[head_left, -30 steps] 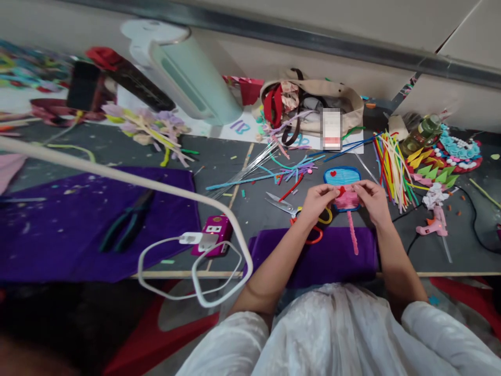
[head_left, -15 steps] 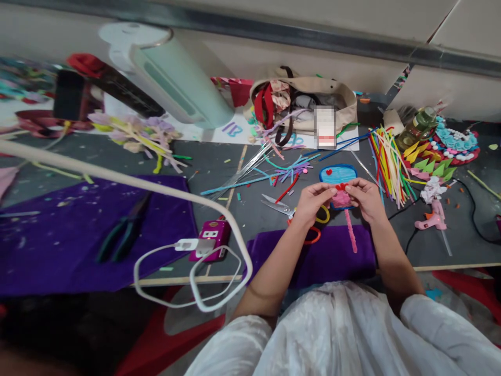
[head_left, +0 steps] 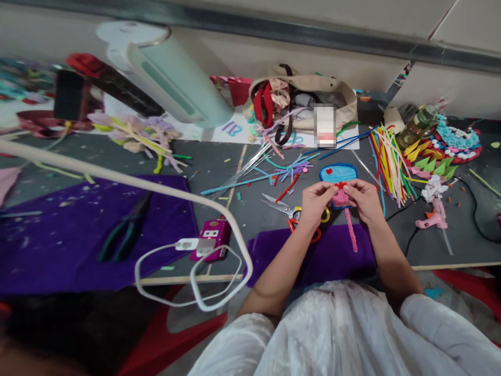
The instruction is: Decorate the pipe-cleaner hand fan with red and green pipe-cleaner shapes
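My left hand [head_left: 316,202] and my right hand [head_left: 365,199] meet over the table, fingertips pinched on a small red pipe cleaner piece [head_left: 341,185]. Just beneath it are a pink fuzzy shape [head_left: 341,199] and a blue-rimmed light blue panel [head_left: 343,173] with a red heart. A pink twisted pipe cleaner stem [head_left: 351,230] hangs down toward me; whether all these parts are joined is hidden by my fingers. Scissors [head_left: 279,203] with yellow and red handles lie partly under my left wrist. A folded purple cloth [head_left: 332,256] lies below my hands.
Colourful pipe cleaners [head_left: 391,167] and a pink glue gun [head_left: 432,216] lie to the right. A beige bag [head_left: 344,102] stands behind. Leftward are a magenta power socket [head_left: 219,235], a white cable [head_left: 203,196], pliers [head_left: 125,235] and a purple cloth [head_left: 58,245].
My fingertips stay pinched on the red piece, with only slight shifts of the fingers. My left forearm has moved a little to the right, showing more of the scissors' handles.
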Action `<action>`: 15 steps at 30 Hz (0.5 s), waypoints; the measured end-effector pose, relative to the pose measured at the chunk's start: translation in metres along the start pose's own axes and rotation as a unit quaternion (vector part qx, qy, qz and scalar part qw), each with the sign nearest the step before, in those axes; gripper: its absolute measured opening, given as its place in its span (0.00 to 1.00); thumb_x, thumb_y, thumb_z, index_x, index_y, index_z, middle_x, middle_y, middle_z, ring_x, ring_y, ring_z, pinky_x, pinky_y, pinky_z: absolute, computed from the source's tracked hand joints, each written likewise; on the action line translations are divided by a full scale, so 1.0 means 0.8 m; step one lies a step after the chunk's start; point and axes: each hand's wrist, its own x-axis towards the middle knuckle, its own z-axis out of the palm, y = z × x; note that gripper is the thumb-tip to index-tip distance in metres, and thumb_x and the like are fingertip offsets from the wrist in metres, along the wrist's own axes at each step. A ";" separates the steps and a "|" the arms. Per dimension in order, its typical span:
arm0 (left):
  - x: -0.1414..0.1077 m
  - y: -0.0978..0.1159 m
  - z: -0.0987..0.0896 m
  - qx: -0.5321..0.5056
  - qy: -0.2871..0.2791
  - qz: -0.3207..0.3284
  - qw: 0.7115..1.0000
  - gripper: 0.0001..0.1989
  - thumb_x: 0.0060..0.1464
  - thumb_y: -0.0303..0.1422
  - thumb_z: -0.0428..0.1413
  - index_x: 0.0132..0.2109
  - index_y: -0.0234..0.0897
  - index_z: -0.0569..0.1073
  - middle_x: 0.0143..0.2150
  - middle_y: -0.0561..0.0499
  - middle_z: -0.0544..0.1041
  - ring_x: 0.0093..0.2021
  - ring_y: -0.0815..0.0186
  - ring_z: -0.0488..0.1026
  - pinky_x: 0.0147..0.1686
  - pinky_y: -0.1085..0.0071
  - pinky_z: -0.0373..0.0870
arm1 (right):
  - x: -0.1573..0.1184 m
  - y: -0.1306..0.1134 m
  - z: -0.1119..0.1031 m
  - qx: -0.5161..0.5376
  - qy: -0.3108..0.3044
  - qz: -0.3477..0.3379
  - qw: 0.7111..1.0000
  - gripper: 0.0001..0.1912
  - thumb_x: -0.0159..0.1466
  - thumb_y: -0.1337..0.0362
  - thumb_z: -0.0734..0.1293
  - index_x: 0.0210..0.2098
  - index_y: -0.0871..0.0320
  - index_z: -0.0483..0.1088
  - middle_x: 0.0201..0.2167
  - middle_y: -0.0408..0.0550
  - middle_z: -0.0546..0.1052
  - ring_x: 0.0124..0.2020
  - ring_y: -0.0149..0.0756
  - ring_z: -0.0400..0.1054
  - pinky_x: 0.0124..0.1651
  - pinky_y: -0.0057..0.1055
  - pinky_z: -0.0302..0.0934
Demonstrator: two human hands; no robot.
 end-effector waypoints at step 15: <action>0.008 -0.028 0.037 -0.043 0.089 0.071 0.993 0.10 0.44 0.38 0.66 0.29 0.36 0.77 0.27 0.53 0.77 0.27 0.71 0.68 0.31 0.74 0.67 | 0.006 0.012 0.019 0.028 0.120 -0.052 0.991 0.15 0.49 0.53 0.76 0.27 0.57 0.73 0.19 0.38 0.68 0.18 0.22 0.50 0.18 0.23 0.44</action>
